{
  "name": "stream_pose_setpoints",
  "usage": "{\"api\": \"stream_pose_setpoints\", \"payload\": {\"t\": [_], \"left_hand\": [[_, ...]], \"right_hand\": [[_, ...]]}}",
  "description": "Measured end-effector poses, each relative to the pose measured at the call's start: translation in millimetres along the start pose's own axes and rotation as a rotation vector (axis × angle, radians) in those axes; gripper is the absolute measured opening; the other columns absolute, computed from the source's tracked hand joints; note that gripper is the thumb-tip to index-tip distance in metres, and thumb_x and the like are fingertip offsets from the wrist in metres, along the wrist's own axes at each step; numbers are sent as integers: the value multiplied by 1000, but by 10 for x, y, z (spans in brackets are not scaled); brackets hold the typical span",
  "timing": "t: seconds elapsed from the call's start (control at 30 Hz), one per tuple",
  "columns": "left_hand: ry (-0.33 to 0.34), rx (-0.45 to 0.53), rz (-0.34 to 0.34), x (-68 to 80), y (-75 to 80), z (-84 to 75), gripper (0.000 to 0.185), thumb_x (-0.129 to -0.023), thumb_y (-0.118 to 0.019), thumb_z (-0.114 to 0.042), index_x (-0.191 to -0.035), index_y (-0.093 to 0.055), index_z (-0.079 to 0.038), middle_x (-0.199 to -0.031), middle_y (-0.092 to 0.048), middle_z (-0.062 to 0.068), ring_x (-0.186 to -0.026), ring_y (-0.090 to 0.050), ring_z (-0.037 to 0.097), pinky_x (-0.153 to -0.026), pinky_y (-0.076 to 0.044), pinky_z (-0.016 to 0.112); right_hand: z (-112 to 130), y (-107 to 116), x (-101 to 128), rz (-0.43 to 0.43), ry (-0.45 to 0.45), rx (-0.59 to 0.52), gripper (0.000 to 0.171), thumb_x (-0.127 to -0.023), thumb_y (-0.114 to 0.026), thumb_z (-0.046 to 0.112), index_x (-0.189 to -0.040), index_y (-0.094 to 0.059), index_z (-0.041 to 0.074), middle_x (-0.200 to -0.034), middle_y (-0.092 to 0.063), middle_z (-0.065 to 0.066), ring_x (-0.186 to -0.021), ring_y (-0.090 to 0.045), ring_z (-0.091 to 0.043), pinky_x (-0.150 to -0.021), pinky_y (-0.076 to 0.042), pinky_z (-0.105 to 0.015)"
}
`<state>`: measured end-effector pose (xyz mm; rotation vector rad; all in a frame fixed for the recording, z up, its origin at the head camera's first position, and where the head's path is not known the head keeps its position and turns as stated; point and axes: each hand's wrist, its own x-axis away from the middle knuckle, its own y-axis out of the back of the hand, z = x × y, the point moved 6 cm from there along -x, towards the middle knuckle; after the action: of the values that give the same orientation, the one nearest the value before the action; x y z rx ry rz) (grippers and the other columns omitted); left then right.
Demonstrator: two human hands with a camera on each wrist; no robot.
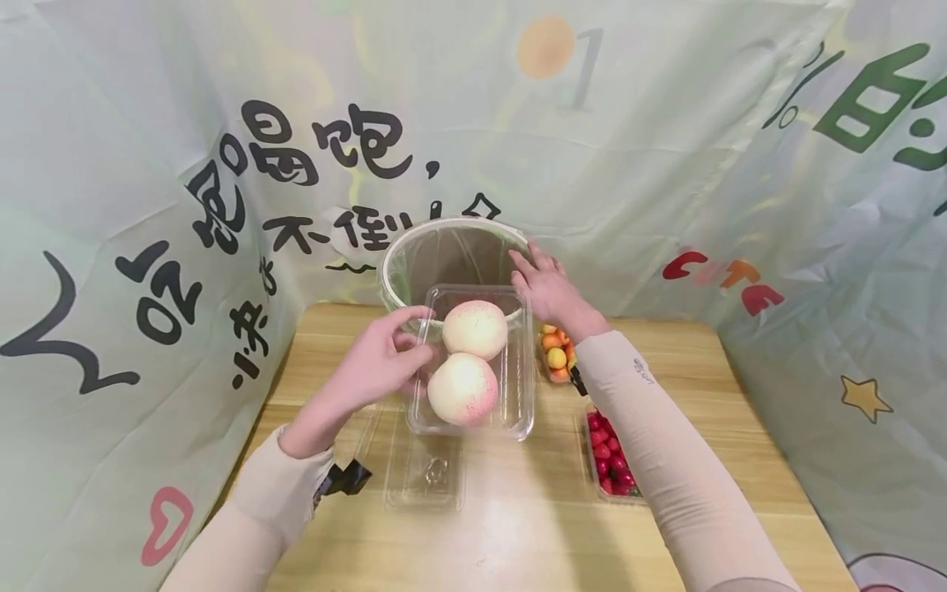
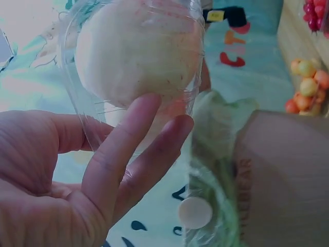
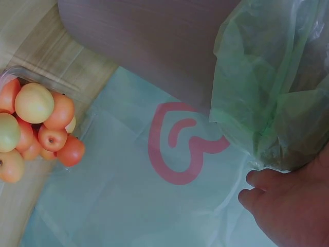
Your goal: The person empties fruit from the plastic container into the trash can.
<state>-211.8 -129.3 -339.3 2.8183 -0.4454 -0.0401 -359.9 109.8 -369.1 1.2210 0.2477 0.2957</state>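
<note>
"CUTE" on backdrop (image 1: 740, 205) (Chinese lettering too)

1. Two peaches (image 1: 464, 386): cream-white, blushed pink at the edges, in a clear plastic tray (image 1: 522, 411).
2. Bin (image 1: 451, 259): brown-grey inside, lined with a pale green translucent bag (image 3: 272, 82).
3. Small fruits (image 1: 556, 352): orange and yellow.
4. Cherry tomatoes (image 1: 610, 460): bright red.
5. Table (image 1: 518, 526): light wood grain.
6. Backdrop cloth (image 1: 148, 164): pale mint green, with black brush characters, dark green characters, a pink heart outline (image 1: 166, 526) and a gold star (image 1: 861, 397).
7. Sleeves (image 1: 666, 444): beige.
</note>
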Motion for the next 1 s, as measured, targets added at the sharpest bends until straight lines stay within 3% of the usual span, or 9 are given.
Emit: {"api": "stream_pose_setpoints", "payload": {"t": [0.17, 0.53, 1.0], "left_hand": [[20, 2, -26, -107, 95, -85, 65, -94, -59, 2, -157, -42, 0, -103, -73, 29, -66, -71, 18, -65, -67, 41], [69, -21, -80, -428, 269, -67, 66, -94, -59, 0, -158, -42, -3, -116, -71, 34, -66, -72, 19, -66, -67, 38], [125, 9, -126, -771, 426, -79, 62, -94, -56, -1, -155, -43, 0, -110, -72, 31, -59, -73, 14, -63, -66, 32]], "right_hand": [[-15, -6, 1, -2, -2, 8, 63, -113, -16, 39, -169, -21, 12, -177, -1, -23, -160, -13, -52, -134, -6, -59], [-19, -9, -27, -3, -30, 6, 63, -112, -15, 38, -169, -22, 13, -177, 1, -21, -161, -13, -51, -134, -9, -59], [-34, -17, -20, -7, -35, -7, 62, -111, -19, 38, -169, -24, 14, -178, -2, -20, -161, -14, -50, -134, -9, -57]]}}
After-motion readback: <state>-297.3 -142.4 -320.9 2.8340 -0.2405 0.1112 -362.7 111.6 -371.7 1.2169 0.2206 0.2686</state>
